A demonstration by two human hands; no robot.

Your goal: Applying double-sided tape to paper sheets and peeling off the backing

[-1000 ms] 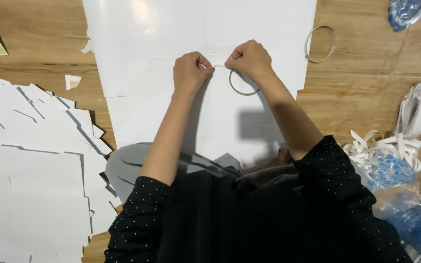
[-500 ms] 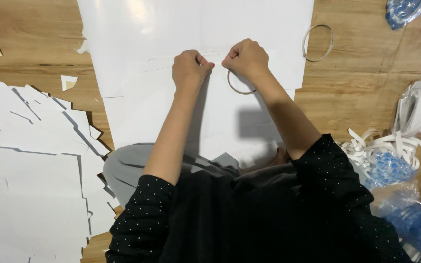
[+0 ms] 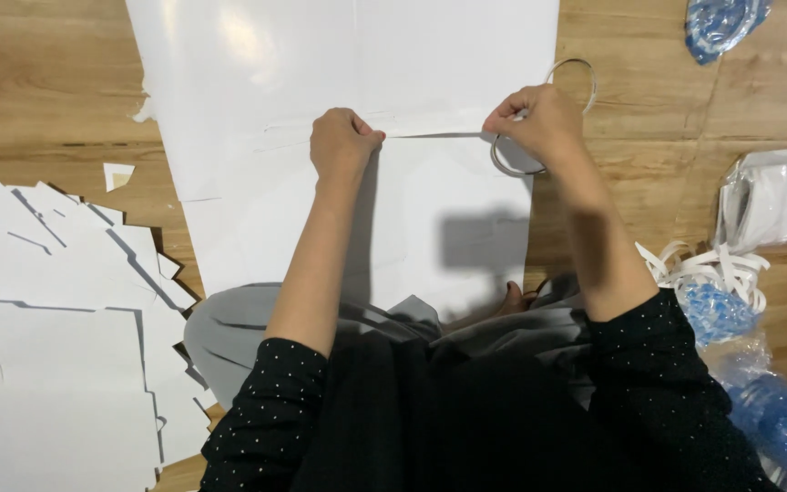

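— Fingers first: what have they got?

— Left hand's (image 3: pixel 343 144) fingers (image 3: pixel 368 137) are curled tight, pinching the top edge of the white sheet (image 3: pixel 430 228), which lies on a larger white sheet (image 3: pixel 321 64) on the wooden floor (image 3: pixel 685 118). Right hand's (image 3: pixel 539 123) fingers (image 3: pixel 507 111) are pinched shut on the same edge, near its right corner.

— Anything different from a second ago?

— The right hand has slid out to the right along that edge; the left stayed put. So the edge is now held across most of its width, not just at the middle. A thin ring (image 3: pixel 501 162) went along under the right hand; whether it's gripped, I can't tell.

— Bags, containers?

— A clear plastic bag (image 3: pixel 776 196) at the right holds white, flat-looking pieces. A blue bag (image 3: pixel 721 23) sits at the top right, another (image 3: pixel 785 419) at the bottom right; their contents don't show. Loose white strips (image 3: pixel 712 269) lie between the bags.
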